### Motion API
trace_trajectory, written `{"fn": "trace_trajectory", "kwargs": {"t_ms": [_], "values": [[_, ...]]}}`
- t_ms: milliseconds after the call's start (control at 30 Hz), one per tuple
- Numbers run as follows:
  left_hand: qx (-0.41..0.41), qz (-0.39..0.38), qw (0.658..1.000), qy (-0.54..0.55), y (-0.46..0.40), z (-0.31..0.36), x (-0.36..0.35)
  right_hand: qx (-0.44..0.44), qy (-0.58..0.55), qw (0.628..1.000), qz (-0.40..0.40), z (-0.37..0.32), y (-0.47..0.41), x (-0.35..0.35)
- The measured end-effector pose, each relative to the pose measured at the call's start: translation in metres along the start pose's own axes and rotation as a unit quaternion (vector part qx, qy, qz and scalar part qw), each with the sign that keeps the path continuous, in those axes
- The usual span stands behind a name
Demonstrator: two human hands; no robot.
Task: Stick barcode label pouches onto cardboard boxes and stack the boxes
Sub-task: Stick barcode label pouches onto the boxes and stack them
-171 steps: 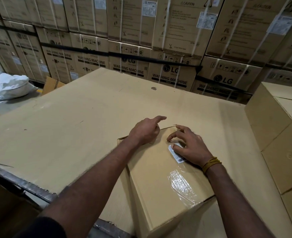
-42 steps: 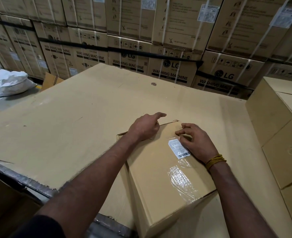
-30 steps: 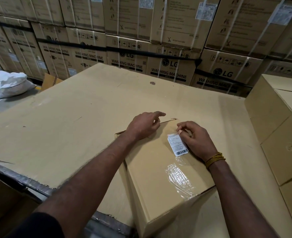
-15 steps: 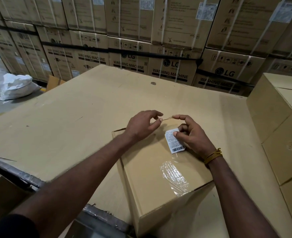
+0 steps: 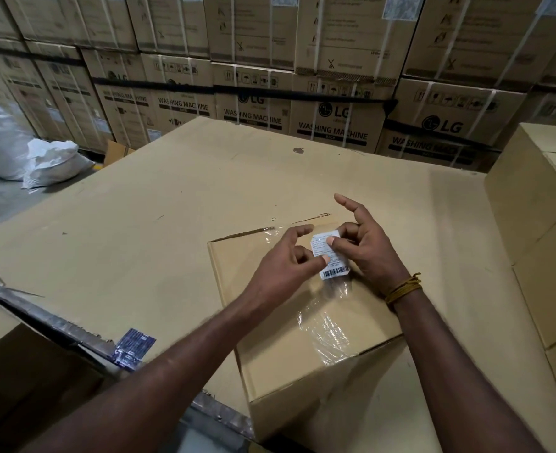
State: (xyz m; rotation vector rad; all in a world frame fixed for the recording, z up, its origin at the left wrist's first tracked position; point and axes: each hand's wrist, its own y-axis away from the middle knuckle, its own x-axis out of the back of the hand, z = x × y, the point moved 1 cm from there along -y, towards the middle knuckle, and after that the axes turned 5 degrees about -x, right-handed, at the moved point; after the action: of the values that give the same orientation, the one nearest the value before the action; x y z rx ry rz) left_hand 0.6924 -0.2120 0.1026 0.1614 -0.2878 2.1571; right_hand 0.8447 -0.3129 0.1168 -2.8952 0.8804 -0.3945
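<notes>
Beyond both hands a wall of washing machine cartons (image 5: 332, 106) fills the back of the room, strapped and stacked high. Under the hands spreads a big flat cardboard sheet (image 5: 139, 217), and on it, directly below the wrists, sits the cardboard box (image 5: 270, 348), its top partly covered with shiny clear film (image 5: 327, 328). More plain boxes (image 5: 538, 204) stand off to the right of the right hand; white sacks (image 5: 51, 161) lie far out past the left hand. The left hand (image 5: 285, 266) has its fingers curled, thumb and fingertip pinching the barcode label (image 5: 330, 255) just above the box top. The right hand (image 5: 365, 246) pinches the label's other edge, index finger sticking up.
</notes>
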Motion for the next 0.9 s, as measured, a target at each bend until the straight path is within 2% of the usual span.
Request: {"fn": "trace_trajectory", "kwargs": {"t_ms": [100,367,500,600,633,700,767,833,900], "values": [[0.009,0.005,1.000,-0.004,-0.001,0.000,-0.005,0.005,-0.001,1.000,-0.004,0.001,0.000,0.000],[0.027,0.033,0.995,0.093,-0.001,0.006,-0.007,0.034,-0.022,0.999,-0.003,0.003,0.002,0.000],[0.035,0.069,0.987,0.140,-0.002,0.010,0.003,0.024,0.009,0.997,0.076,0.007,-0.002,0.001],[0.014,0.104,0.990,0.090,-0.009,0.006,0.025,-0.008,0.070,0.991,0.114,0.009,-0.001,0.002],[0.004,0.111,0.992,0.057,-0.011,0.005,0.033,-0.014,0.107,0.990,0.096,0.008,0.001,0.001],[-0.015,0.119,0.993,0.003,-0.016,0.003,0.048,-0.011,0.257,0.966,-0.003,0.004,0.005,-0.006],[-0.020,0.138,0.990,-0.023,-0.018,0.000,0.060,-0.022,0.432,0.893,-0.120,0.001,0.013,-0.016],[-0.019,0.155,0.988,-0.003,-0.019,-0.004,0.066,-0.056,0.491,0.854,-0.165,-0.004,0.025,-0.020],[-0.019,0.156,0.987,0.020,-0.018,-0.006,0.063,-0.081,0.497,0.845,-0.178,-0.010,0.047,-0.021]]}}
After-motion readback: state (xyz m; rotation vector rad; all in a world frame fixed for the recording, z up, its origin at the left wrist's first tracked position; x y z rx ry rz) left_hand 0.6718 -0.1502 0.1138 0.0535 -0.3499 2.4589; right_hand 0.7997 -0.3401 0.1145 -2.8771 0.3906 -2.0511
